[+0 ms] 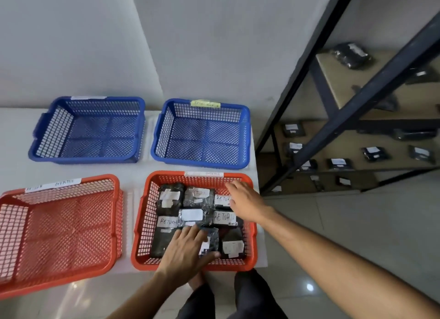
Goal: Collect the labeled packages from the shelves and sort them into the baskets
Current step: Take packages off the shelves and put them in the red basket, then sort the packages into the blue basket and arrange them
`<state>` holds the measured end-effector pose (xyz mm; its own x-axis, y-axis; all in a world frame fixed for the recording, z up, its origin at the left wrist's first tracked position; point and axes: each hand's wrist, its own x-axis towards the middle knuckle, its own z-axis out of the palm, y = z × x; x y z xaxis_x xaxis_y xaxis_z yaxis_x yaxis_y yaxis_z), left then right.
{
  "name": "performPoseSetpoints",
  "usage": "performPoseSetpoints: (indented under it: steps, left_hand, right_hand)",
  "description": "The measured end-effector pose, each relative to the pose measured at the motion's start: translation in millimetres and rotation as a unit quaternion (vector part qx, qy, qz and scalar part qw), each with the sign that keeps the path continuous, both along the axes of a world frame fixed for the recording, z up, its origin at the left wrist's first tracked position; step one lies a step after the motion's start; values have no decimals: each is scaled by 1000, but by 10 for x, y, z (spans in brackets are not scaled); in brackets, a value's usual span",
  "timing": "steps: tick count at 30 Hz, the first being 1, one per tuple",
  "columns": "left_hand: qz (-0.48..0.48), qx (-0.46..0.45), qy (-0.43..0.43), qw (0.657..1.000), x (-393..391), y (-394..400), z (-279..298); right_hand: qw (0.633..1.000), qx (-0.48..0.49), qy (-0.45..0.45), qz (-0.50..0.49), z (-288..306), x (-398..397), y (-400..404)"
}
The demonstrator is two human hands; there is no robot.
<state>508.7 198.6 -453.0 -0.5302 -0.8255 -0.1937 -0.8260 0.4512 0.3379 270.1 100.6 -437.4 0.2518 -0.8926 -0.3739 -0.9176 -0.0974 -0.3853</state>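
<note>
Hands are reaching into the right red basket: left hand lying flat, fingers straight, on black packages; right hand hovering open above them.

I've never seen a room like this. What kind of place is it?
Probably a parcel sorting or storage room. A metal shelf rack holds small wrapped packages with white labels, and labeled baskets sit on the floor; one red basket holds packages marked "RETURN".

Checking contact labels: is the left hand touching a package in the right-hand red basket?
Touching. The head view shows the left hand lying flat on a black package, thumb at its near edge.
</note>
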Motion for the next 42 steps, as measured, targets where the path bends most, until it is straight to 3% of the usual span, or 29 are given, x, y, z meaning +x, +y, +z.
performPoseSetpoints:
  steps: [6, 11, 18, 22, 26, 32, 35, 38, 42]
  left_hand:
    - [-47, -43, 102, 993, -628, -607, 602]
    - [-72, -64, 177, 979, -1456, -1214, 1049]
    - [-19, -51, 338, 940, -2902, -1808, 1941]
    - [16, 2, 446, 895, -3715, -2069, 2449]
    - [38, 34, 504, 862, -4293, -2220, 2640]
    - [96, -20, 465, 880, -4457, -2262, 2634]
    - [106, -40, 455, 883, -4477, -2244, 2635]
    - [112, -52, 447, 886, -4488, -2259, 2612]
    - [97, -63, 447, 887, -4482, -2252, 2595]
  right_hand:
    - [973, -189, -109, -73, 515, -647, 134]
    - [932, -308, -134, -138, 924, -1546, 93]
    - [872, -420, -138, -211, 1422, -2919, -133]
    - [862, -364, -178, -305, 1623, -3660, -507]
    - [900, -254, -145, -322, 1661, -4231, -999]
    - [954, -139, -37, -262, 1448, -4506, -1474]
    - [966, -127, 3, -224, 1353, -4516, -1514]
    - [963, -146, -20, -225, 1354, -4513, -1502]
    - [940, -179, -150, -247, 1371, -4485, -1422]
